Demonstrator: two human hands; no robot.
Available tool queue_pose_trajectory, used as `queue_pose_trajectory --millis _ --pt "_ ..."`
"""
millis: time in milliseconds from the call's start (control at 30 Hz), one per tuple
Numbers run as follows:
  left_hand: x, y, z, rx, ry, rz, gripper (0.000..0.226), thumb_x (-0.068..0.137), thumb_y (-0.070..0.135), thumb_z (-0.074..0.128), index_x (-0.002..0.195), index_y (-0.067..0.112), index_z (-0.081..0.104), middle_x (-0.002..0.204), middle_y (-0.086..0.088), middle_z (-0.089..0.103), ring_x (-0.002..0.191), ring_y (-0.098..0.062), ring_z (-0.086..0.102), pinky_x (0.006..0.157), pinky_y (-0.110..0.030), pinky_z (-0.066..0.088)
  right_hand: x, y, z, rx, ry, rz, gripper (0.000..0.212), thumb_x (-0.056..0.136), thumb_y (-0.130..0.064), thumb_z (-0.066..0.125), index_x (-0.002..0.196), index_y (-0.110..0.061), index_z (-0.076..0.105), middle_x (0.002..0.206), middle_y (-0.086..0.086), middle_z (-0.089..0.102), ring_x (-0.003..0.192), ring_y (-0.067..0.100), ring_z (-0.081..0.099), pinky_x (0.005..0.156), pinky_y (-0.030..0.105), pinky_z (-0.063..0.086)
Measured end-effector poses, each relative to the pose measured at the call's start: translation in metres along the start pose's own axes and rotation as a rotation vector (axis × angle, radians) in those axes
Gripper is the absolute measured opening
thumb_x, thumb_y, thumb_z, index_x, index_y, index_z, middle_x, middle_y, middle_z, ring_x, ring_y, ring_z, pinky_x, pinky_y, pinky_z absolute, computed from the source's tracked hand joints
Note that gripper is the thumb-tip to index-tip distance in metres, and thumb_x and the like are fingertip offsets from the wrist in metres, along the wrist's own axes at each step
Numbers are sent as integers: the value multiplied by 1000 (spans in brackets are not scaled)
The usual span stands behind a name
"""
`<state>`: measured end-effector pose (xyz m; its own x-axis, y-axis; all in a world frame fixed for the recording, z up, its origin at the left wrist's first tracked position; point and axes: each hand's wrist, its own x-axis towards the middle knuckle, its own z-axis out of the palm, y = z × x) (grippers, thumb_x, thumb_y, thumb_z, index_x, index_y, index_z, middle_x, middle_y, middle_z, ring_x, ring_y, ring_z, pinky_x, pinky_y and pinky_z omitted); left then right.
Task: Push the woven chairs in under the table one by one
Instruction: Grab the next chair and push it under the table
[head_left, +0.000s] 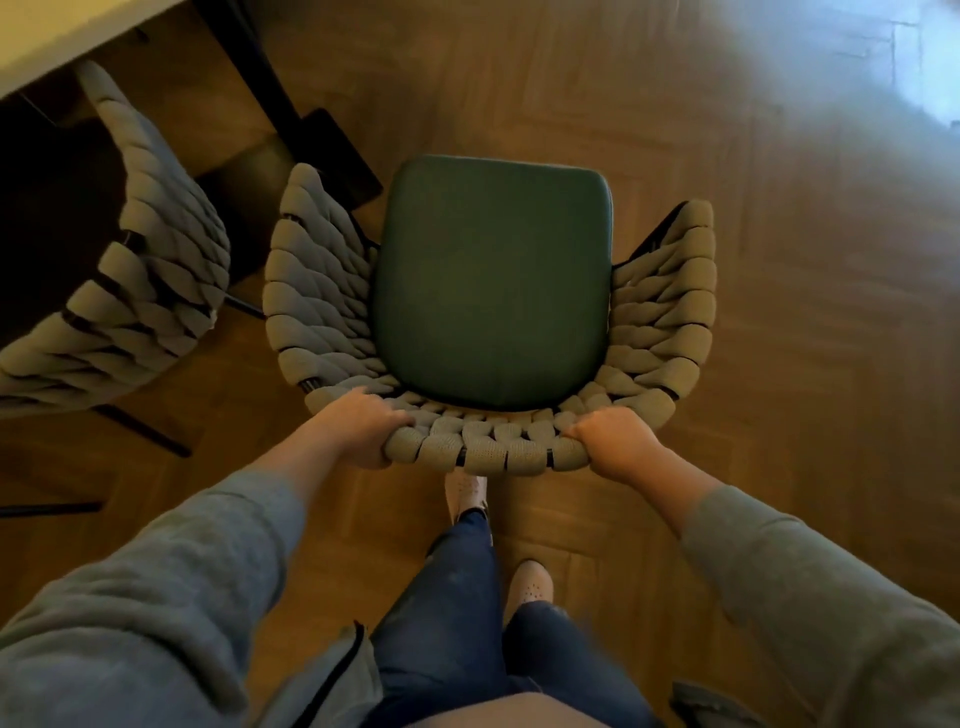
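I have both hands on the chair. My left hand curls over the woven back rim at the chair's 7 o'clock, and my right hand clamps the same rim at 5 o'clock, fingers wrapped round the weave. The chair stands mid-view on the floor, front toward 12 o'clock, not under the table at 10 o'clock. A second chair at 9 o'clock sits partly under the table.
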<state>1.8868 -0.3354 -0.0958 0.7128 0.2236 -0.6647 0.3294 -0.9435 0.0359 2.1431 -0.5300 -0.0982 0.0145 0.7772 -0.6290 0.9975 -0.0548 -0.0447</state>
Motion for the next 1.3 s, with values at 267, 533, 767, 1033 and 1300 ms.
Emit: queue_pose_trajectory --millis 267,533,767,1033,1300 --pt "41 -26 -38 -106 129 -111 39 93 34 56 131 32 50 114 5 64 99 -13 62 87 -27 47 64 65 -47 -24 20 -61 34 94 -14 52 125 -28 56 112 -3 64 102 17 59 86 28 46" --pt "83 -35 -71 -204 138 -230 36 93 34 55 129 33 52 108 5 67 93 -15 63 80 -27 47 121 132 -96 -189 91 -158 33 98 -23 46 128 -35 54 116 -7 62 108 15 57 93 29 45" --pt "116 -32 -100 -317 149 -360 33 92 32 57 126 30 56 105 3 67 92 -16 62 83 -29 49 158 179 -134 -269 86 -208 35 97 -27 51 131 -35 51 130 -4 55 121 19 50 103 36 40" --pt "126 34 -111 -435 185 -467 30 94 33 54 125 30 56 106 3 65 94 -15 61 84 -28 45 147 220 -138 -335 44 -336 38 98 -21 46 135 -32 50 130 -1 56 118 22 50 98 34 44" --pt "133 56 -111 -463 117 -508 43 92 49 52 132 32 50 116 0 64 102 -20 61 85 -32 46 158 234 -153 -429 71 -433 37 101 -21 41 135 -27 51 133 0 54 123 21 47 100 30 38"
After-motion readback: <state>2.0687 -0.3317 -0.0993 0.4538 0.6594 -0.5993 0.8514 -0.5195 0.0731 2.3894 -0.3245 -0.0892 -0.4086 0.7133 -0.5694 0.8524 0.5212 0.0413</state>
